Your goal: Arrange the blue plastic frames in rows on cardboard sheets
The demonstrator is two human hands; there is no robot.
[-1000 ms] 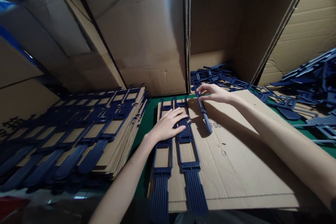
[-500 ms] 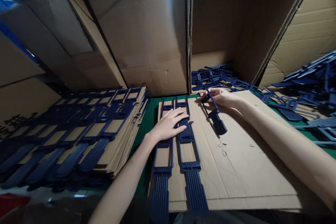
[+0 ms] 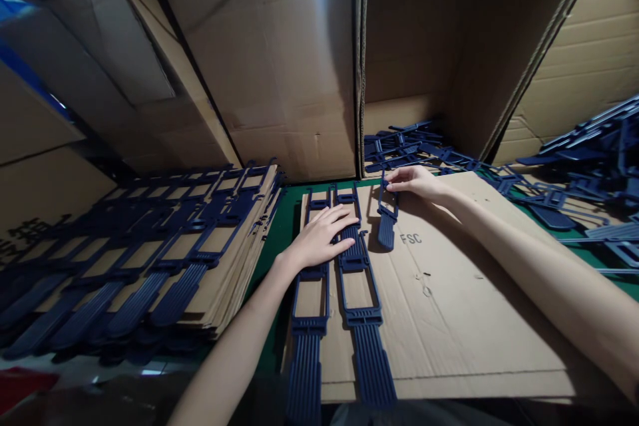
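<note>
My right hand [image 3: 412, 183] pinches the upper end of a dark blue plastic frame piece [image 3: 387, 229], whose ribbed paddle end hangs toward me over the cardboard sheet [image 3: 464, 313]. To the left, my left hand [image 3: 324, 236] lies flat with fingers spread across more of these frame pieces. Two long ones show below it: a left frame piece [image 3: 308, 326] and a right frame piece [image 3: 362, 293], side by side with ribbed ends at the near edge. Their upper parts reach the sheet's far edge, partly covered by my fingers.
On the left stands a stack of cardboard sheets [image 3: 239, 266] with rows of similar blue pieces [image 3: 182, 279]. Loose blue pieces [image 3: 589, 180] are heaped at the right, and more lie in the open carton [image 3: 414, 106]. Carton walls [image 3: 279, 66] rise behind the green tabletop [image 3: 284, 213].
The frame piece in my right hand has turned from slanting sideways to hanging nearly straight toward me, ribbed face up, and shifted left. Printed letters on the sheet are uncovered. My left hand stays put.
</note>
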